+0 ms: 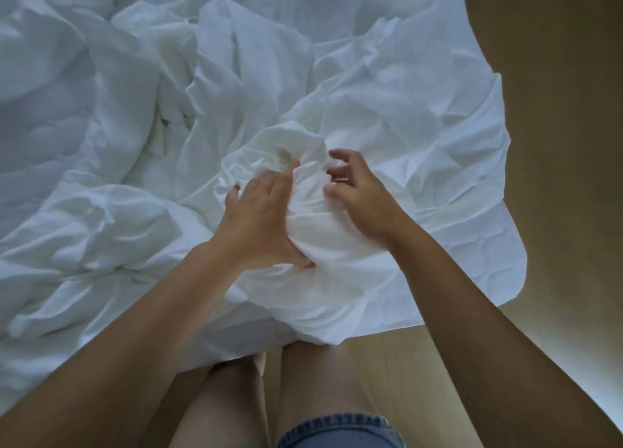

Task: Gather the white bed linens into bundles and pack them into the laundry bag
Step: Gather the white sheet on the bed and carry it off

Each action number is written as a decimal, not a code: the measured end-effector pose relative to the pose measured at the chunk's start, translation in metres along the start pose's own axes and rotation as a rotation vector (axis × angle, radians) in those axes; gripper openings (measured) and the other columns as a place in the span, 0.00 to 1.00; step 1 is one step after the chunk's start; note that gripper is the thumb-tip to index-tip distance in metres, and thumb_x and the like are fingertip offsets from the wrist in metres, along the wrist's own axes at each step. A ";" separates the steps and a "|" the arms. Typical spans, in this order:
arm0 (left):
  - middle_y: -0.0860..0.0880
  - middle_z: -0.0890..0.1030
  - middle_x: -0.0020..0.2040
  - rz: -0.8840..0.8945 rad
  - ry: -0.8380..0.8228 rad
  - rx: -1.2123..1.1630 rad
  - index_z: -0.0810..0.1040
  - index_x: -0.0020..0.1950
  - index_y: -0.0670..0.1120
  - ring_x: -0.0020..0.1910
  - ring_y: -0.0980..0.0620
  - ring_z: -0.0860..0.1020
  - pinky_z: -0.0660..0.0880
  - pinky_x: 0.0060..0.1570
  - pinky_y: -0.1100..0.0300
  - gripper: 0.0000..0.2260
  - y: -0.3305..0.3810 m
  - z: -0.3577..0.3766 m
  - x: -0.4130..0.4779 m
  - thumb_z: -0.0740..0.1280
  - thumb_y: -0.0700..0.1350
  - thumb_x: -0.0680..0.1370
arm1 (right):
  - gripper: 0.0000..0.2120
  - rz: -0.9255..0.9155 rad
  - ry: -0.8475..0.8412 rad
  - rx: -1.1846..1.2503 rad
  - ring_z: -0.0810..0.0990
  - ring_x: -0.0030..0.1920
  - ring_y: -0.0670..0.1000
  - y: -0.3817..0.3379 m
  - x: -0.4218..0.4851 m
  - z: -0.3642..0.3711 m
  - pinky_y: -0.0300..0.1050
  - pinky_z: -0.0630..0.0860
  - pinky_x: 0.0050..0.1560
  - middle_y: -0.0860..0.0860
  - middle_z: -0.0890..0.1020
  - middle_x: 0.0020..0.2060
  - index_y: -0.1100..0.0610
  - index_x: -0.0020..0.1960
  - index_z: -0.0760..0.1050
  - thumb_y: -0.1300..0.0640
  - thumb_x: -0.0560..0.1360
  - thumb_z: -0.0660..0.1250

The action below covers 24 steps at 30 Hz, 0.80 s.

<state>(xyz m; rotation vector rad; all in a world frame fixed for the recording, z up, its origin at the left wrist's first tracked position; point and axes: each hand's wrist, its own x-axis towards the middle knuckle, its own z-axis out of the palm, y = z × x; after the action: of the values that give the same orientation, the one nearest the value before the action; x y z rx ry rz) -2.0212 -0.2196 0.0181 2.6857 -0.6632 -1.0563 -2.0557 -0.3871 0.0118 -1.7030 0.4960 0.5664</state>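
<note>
A crumpled white sheet (387, 117) covers the near corner of the bed. Part of it is bunched into a bundle (313, 245) at the bed's edge, in front of me. My left hand (259, 218) grips the left side of the bundle, thumb dug into the folds. My right hand (360, 194) hovers at the bundle's upper right with fingers curled and spread, touching the cloth; I cannot tell whether it holds any. More rumpled white linens (84, 144) lie across the left of the bed. No laundry bag is in view.
The quilted mattress corner (499, 269) shows bare at the right. Wooden floor (556, 110) runs along the right and under my legs (303, 380), which stand against the bed's edge.
</note>
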 end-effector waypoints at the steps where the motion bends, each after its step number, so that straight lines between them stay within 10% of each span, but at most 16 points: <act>1: 0.50 0.64 0.71 -0.014 -0.003 -0.016 0.51 0.76 0.50 0.72 0.47 0.60 0.54 0.71 0.43 0.58 -0.003 0.000 0.002 0.76 0.66 0.55 | 0.25 -0.042 0.105 0.053 0.74 0.61 0.51 0.005 0.000 -0.003 0.46 0.69 0.64 0.50 0.72 0.62 0.51 0.71 0.62 0.56 0.76 0.65; 6: 0.52 0.67 0.69 0.000 0.008 -0.029 0.58 0.73 0.49 0.71 0.48 0.62 0.54 0.71 0.44 0.51 -0.004 -0.001 0.003 0.76 0.65 0.57 | 0.45 -0.043 0.543 -0.231 0.52 0.75 0.54 0.013 0.030 -0.023 0.52 0.51 0.72 0.53 0.54 0.76 0.50 0.77 0.51 0.37 0.69 0.69; 9: 0.53 0.69 0.67 0.014 0.031 -0.059 0.61 0.71 0.49 0.69 0.48 0.65 0.56 0.71 0.45 0.49 -0.011 0.004 -0.007 0.77 0.64 0.57 | 0.47 0.039 0.266 -0.187 0.55 0.75 0.53 0.005 0.059 -0.017 0.54 0.54 0.74 0.52 0.55 0.76 0.49 0.78 0.46 0.38 0.70 0.70; 12: 0.52 0.73 0.63 0.019 0.068 -0.129 0.67 0.67 0.47 0.65 0.48 0.68 0.58 0.68 0.48 0.45 -0.024 0.007 -0.021 0.79 0.62 0.56 | 0.36 0.043 -0.050 -0.157 0.77 0.59 0.48 -0.013 0.063 0.003 0.44 0.72 0.60 0.51 0.76 0.62 0.54 0.70 0.67 0.36 0.69 0.68; 17: 0.46 0.78 0.54 0.142 0.253 -0.226 0.70 0.60 0.44 0.55 0.43 0.76 0.68 0.60 0.43 0.41 -0.043 0.026 -0.053 0.68 0.69 0.56 | 0.16 0.110 -0.472 -0.015 0.83 0.48 0.52 -0.021 0.053 0.036 0.47 0.78 0.52 0.54 0.84 0.46 0.56 0.49 0.80 0.43 0.75 0.65; 24: 0.41 0.62 0.67 0.054 0.442 0.117 0.51 0.76 0.46 0.66 0.43 0.62 0.62 0.64 0.36 0.55 -0.052 0.028 -0.074 0.56 0.77 0.58 | 0.12 -0.054 -0.510 -0.158 0.76 0.38 0.44 -0.026 0.046 0.060 0.44 0.74 0.41 0.51 0.80 0.36 0.58 0.38 0.76 0.52 0.76 0.62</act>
<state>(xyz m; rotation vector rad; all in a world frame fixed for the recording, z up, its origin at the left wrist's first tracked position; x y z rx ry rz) -2.0708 -0.1394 0.0255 2.8378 -0.7186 -0.3930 -2.0101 -0.3242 -0.0059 -1.6327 0.0399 0.9841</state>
